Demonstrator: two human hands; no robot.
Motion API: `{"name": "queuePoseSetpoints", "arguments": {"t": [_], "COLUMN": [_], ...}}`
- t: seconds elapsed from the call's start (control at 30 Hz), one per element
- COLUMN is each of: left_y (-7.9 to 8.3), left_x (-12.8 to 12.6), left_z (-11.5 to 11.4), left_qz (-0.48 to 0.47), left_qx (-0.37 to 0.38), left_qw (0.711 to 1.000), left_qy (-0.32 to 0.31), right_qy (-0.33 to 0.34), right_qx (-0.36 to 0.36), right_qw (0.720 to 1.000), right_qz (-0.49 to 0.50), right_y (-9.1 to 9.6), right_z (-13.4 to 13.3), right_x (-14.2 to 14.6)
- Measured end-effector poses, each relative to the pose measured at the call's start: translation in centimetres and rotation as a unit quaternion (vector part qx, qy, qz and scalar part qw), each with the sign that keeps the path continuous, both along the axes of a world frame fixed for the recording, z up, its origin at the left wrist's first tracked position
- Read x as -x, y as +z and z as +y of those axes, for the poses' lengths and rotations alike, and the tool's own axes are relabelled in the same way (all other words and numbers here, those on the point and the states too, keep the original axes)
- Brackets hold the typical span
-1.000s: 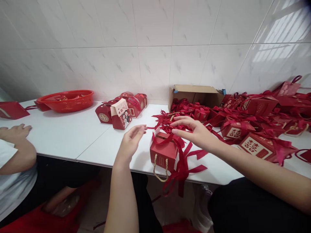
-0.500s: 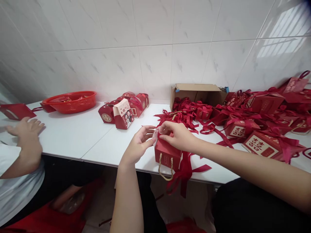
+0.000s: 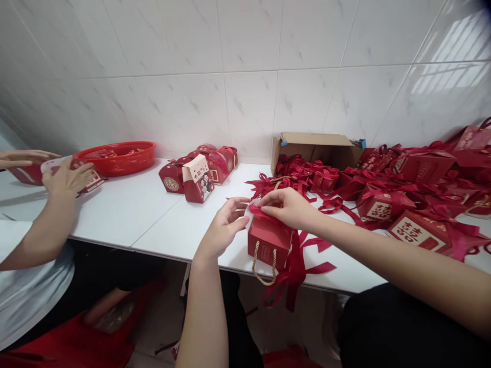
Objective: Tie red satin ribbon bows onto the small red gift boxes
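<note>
Steady the red box (image 3: 266, 239) upright near the front edge of the table (image 3: 153, 220), without denting it. With ribbon (image 3: 258, 210) pinched in the right hand (image 3: 290, 208) and the left hand (image 3: 220, 229) curled by the white flap (image 3: 249, 215), cannot tell whether gripping it, draw slowly, evenly.

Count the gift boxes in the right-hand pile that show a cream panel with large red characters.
2. The nearer box is at the front of the pile; the farther box sits behind it, to its left. More may be hidden.
</note>
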State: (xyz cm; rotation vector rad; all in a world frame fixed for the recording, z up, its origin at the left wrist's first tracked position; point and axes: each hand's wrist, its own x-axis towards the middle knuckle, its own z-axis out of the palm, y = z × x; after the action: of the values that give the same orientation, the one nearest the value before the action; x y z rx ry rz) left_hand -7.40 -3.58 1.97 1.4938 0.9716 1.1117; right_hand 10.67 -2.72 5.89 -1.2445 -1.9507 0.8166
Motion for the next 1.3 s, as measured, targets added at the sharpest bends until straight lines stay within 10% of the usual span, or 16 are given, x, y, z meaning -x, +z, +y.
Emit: {"name": "queuePoseSetpoints", "arguments": {"t": [0.9, 1.17, 1.3], "left_y": [0.1, -0.1, -0.8], "left_x": [-0.2, 0.3, 2.0], "left_z": [0.1, 0.6, 1.6], "left_qz": [-0.052, -0.045, 0.075], "left_qx": [0.022, 0.001, -0.012], "left_qw": [0.998, 0.995, 0.962], "left_qy": [0.006, 0.085, 0.263], "right_qy": [-0.023, -0.018, -0.040], "right_qx": [-0.122, -0.159, -0.190], "right_qw": [0.990, 0.987, 0.981], "right_qz": [-0.064, -0.026, 0.004], "right_y": [-0.6, -0.4, -0.3], "right_z": [0.0, -0.9, -1.2], "right_x": [0.9, 0.5, -1.2]}}
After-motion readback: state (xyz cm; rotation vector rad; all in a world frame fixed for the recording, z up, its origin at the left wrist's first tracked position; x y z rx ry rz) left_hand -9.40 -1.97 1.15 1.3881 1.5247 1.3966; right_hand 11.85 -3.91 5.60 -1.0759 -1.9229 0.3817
